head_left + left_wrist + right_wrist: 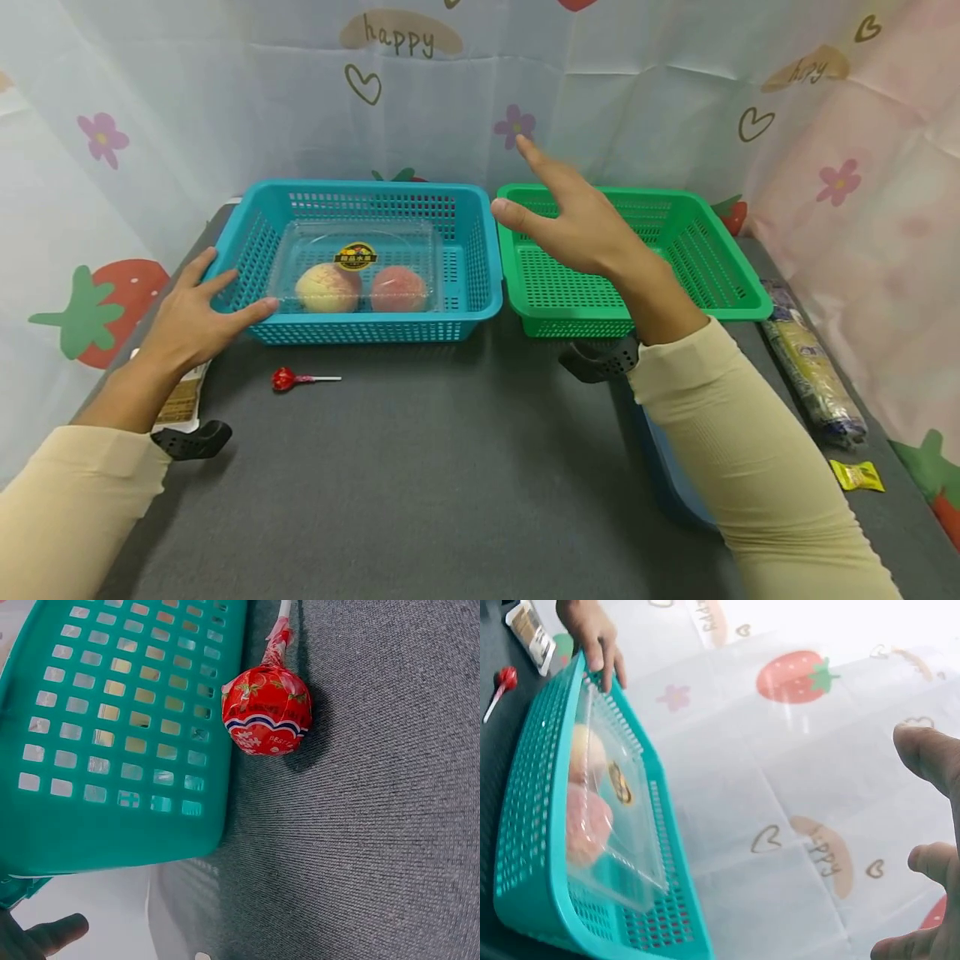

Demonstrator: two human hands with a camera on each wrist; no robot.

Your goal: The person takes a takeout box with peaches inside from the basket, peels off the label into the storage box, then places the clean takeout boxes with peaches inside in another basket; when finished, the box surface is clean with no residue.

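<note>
A clear plastic box with two peaches inside lies in the blue basket. My left hand rests at that basket's left end, fingers spread against its rim. In the right wrist view the same hand touches the basket's far end. My right hand hangs in the air in front of the green basket, fingers stretched out and holding nothing. On the grey table just before the blue basket lies a red lollipop, its wrapper plain in the left wrist view.
A flat packet lies under my left wrist. Beneath my right forearm sits a blue container, partly hidden. Along the right edge are a long plastic-wrapped package and a small yellow packet. A printed curtain stands behind the baskets.
</note>
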